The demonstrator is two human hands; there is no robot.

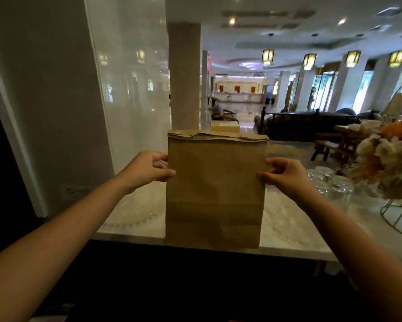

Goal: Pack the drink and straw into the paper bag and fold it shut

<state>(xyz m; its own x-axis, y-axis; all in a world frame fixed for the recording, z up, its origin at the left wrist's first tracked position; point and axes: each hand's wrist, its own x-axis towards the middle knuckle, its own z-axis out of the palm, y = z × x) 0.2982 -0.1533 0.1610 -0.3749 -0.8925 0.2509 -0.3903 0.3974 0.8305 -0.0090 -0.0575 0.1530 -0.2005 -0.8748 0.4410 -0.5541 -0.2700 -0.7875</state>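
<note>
A brown paper bag (215, 191) stands upright at the near edge of the white marble counter (288, 233). Its top edge looks folded over. My left hand (149, 169) pinches the bag's left side a little above mid-height. My right hand (284, 174) pinches the right side at the same height. Neither a drink nor a straw shows anywhere; the bag's inside is hidden.
Several clear glasses (332, 184) stand upside down on the counter right of the bag. A dried flower arrangement on a wire stand (390, 163) is at the far right. A glass dish (137, 212) lies left of the bag, beside a pale wall.
</note>
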